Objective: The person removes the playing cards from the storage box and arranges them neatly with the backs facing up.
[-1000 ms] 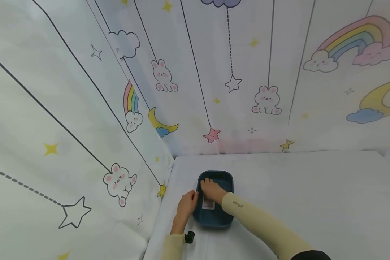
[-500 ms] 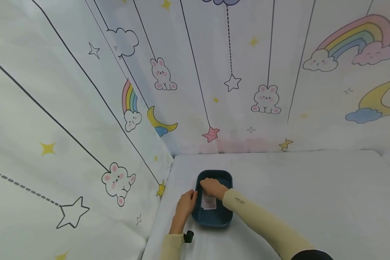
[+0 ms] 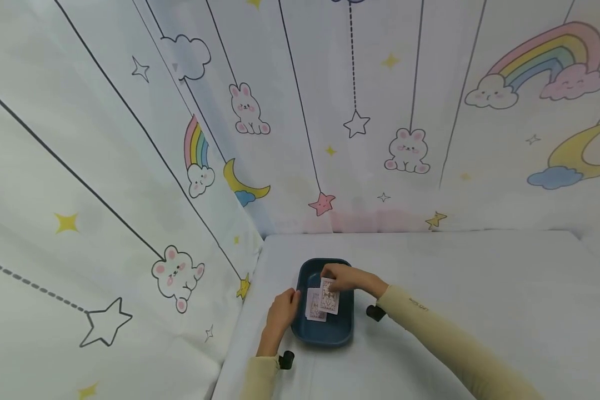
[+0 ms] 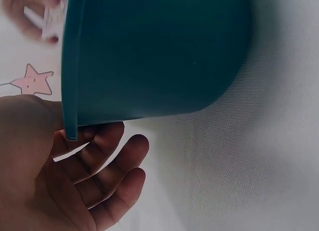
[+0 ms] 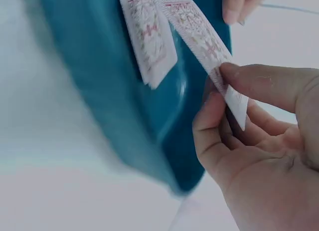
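Observation:
A dark teal tray (image 3: 324, 335) with rounded corners stands on the white table. My left hand (image 3: 281, 314) holds its left rim; in the left wrist view the fingers (image 4: 130, 153) curl under the rim along the outer wall (image 4: 159, 56). Over the tray, my right hand (image 3: 349, 276) pinches a playing card (image 3: 328, 301) with a patterned back between thumb and fingers. In the right wrist view this card (image 5: 199, 34) slants up, its far end overlapping a stack of playing cards (image 5: 149, 39) that lies on the tray floor.
White cloth (image 3: 455, 311) covers the table, which reaches far to the right of the tray. A printed curtain (image 3: 360, 183) with rabbits, stars and rainbows rises along the back, and another (image 3: 130, 250) along the left. Dark wrist cameras (image 3: 376, 313) sit at both cuffs.
My right hand, earlier low inside the tray over the cards, has drawn back to the right and lifted a card. My left hand stays at the left rim.

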A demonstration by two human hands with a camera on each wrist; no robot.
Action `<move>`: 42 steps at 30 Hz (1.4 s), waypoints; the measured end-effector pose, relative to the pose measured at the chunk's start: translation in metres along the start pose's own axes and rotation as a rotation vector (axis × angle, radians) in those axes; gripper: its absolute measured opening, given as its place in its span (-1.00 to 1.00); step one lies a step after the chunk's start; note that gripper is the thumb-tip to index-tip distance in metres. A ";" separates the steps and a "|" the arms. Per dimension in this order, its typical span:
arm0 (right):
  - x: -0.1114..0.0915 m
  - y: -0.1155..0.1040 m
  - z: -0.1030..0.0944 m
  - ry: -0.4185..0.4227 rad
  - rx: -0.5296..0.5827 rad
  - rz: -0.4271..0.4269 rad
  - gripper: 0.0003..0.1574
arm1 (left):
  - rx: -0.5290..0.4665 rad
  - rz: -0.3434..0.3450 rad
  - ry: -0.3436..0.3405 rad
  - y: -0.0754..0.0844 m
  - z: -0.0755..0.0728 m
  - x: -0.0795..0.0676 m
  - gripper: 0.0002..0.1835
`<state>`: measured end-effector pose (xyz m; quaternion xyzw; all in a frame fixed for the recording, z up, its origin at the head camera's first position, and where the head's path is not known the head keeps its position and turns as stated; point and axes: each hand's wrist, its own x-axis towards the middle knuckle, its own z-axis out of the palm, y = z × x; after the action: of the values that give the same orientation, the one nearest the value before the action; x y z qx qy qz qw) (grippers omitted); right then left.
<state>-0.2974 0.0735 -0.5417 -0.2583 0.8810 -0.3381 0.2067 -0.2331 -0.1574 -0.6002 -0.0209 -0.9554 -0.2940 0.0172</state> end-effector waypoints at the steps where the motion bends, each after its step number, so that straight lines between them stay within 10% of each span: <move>1: -0.004 0.006 -0.003 0.012 0.003 -0.010 -0.57 | -0.003 -0.007 -0.004 0.000 0.000 0.000 -0.66; 19: -0.065 0.055 -0.025 0.028 0.242 0.011 -0.65 | -0.024 -0.036 -0.022 0.004 -0.001 -0.003 -0.68; 42: -0.086 0.115 -0.004 0.075 0.310 0.188 -0.70 | -0.026 -0.019 -0.021 -0.001 0.000 -0.002 -0.67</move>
<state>-0.2692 0.2000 -0.6032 -0.1271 0.8458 -0.4584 0.2415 -0.2314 -0.1586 -0.6011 -0.0153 -0.9518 -0.3063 0.0040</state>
